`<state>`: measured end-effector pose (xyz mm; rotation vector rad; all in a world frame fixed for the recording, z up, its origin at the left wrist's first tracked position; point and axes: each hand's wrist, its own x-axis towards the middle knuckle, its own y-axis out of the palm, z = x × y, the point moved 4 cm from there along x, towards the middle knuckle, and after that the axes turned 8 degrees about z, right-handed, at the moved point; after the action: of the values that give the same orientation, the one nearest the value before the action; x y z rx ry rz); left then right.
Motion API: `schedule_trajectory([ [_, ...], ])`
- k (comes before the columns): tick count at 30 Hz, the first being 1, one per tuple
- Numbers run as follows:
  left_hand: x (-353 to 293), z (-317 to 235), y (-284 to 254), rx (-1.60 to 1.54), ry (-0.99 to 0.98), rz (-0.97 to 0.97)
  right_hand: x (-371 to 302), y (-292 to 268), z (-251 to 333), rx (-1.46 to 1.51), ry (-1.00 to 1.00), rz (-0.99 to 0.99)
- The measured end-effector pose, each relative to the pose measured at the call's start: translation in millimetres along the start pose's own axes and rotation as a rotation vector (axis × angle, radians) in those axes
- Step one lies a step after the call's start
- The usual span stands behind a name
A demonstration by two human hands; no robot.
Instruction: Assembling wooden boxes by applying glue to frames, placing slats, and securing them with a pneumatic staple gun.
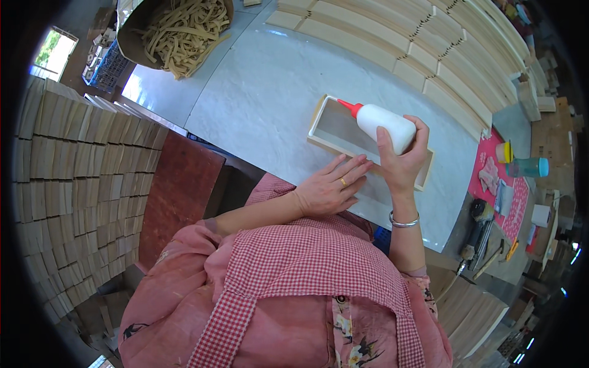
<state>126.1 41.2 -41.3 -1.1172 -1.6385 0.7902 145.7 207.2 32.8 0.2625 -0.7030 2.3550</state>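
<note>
A white squeeze bottle (381, 124) with a red pointed nozzle is gripped in my right hand (404, 162), fingers wrapped round its lower end. It is tilted, with the tip at the far left corner of a shallow rectangular wooden frame (333, 145) lying on the table. A white line, like glue, runs along the frame's left rim to that corner. My left hand (331, 187) lies open, fingers stretched out against the near side of the frame. My right hand and the bottle hide part of the frame's right end.
The pale table (257, 80) carries rows of stacked wooden pieces (380, 46) along its far side. A container of wooden strips (184, 30) stands far left. Stacked boards (92, 178) and a red-brown surface (178, 184) are at left. A teal bottle (527, 167) and tools (481, 227) lie at right.
</note>
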Motion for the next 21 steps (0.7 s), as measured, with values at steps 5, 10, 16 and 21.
schedule_trajectory([
  [5,1,-2,-2,0.001,-0.022,0.032,-11,-26,-6,-0.041,0.038,-0.053],
  [10,3,-3,-7,-0.005,-0.033,0.055,-24,-58,-11,-0.096,0.092,-0.118],
  [16,5,-6,-11,0.001,-0.037,0.055,-39,-95,-21,-0.163,0.119,-0.199],
  [21,4,-7,-9,-0.006,-0.058,0.064,-50,-122,-29,-0.202,0.156,-0.264],
])
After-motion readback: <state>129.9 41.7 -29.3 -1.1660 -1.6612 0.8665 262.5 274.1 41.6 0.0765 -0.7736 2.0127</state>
